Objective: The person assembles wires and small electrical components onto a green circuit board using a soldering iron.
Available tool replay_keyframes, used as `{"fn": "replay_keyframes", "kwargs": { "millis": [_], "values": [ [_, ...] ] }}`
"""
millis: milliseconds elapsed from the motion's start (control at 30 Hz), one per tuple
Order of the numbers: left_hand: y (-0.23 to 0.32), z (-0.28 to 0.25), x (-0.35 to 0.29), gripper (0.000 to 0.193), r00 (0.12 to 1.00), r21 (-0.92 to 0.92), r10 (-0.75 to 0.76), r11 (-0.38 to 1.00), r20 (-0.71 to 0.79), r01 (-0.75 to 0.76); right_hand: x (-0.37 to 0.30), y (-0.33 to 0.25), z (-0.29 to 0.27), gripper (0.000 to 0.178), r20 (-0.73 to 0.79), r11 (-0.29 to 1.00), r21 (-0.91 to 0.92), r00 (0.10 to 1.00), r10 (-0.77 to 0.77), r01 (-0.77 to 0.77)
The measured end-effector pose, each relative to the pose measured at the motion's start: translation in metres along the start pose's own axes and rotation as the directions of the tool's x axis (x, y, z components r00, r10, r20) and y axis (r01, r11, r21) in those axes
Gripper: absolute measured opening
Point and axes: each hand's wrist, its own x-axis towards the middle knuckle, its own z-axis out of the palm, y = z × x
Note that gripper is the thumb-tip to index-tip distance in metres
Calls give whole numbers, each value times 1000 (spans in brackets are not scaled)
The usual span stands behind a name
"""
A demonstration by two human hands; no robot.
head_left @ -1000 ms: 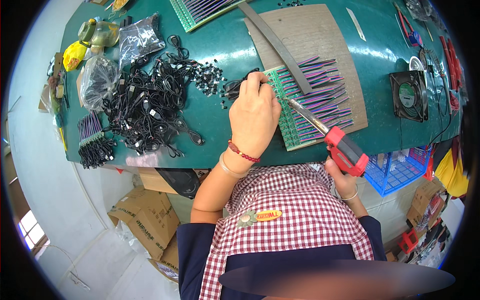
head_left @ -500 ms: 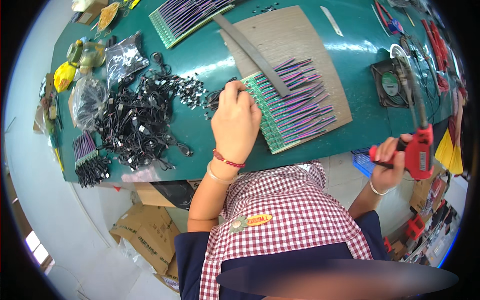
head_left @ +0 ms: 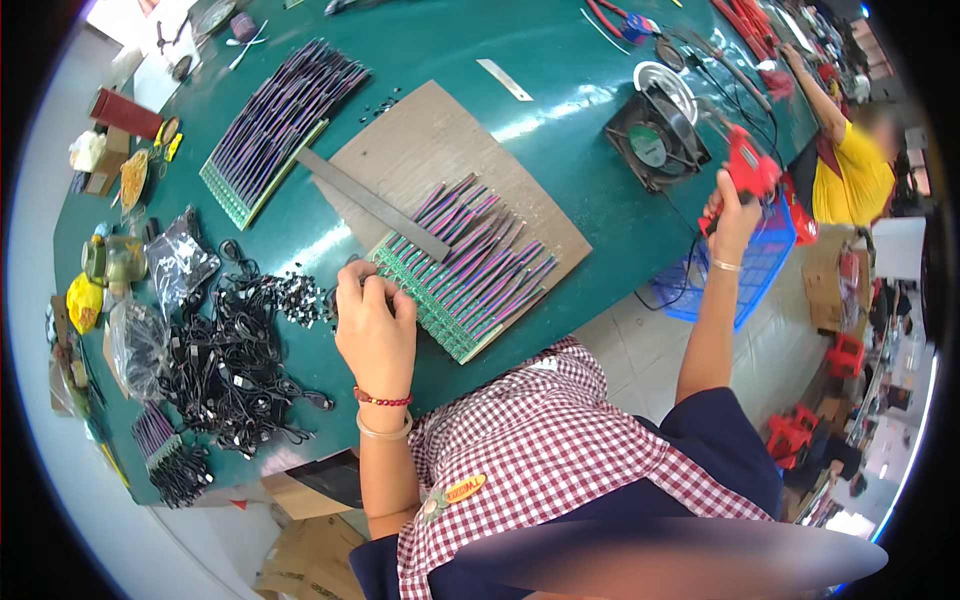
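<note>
My right hand (head_left: pixel 733 215) is wrapped round a red soldering gun (head_left: pixel 750 165), held out to the right by the cooling fan (head_left: pixel 655 140). My left hand (head_left: pixel 378 325) is closed at the left edge of a green circuit board panel (head_left: pixel 430 305); what its fingertips pinch is hidden, though a bit of black cable shows beside them. Rows of thin purple, pink and dark strips or wires (head_left: pixel 490 250) run from the panel. A flat grey metal bar (head_left: pixel 375 205) lies across it. Both rest on a brown board (head_left: pixel 400 135).
Left of my hand lie a heap of black cables (head_left: pixel 235 370) and small black pieces (head_left: pixel 300 297). A second panel (head_left: pixel 285 125) stands farther back on the green table (head_left: pixel 560 150). A blue basket (head_left: pixel 765 265) is beside the table's right edge. A co-worker (head_left: pixel 850 175) in yellow is at far right.
The view has swung to the right, bringing the co-worker and more of the blue basket into sight. My right hand has carried the soldering gun up toward the fan. My left hand stays at the panel's edge.
</note>
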Motion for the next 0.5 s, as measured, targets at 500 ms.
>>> {"fn": "replay_keyframes", "kwargs": {
  "millis": [500],
  "values": [
    [0,7,4,11,998,-34,-1,999,-56,-1,-179,6,38,27,836,953,-95,496,234,-289]
  ]
}}
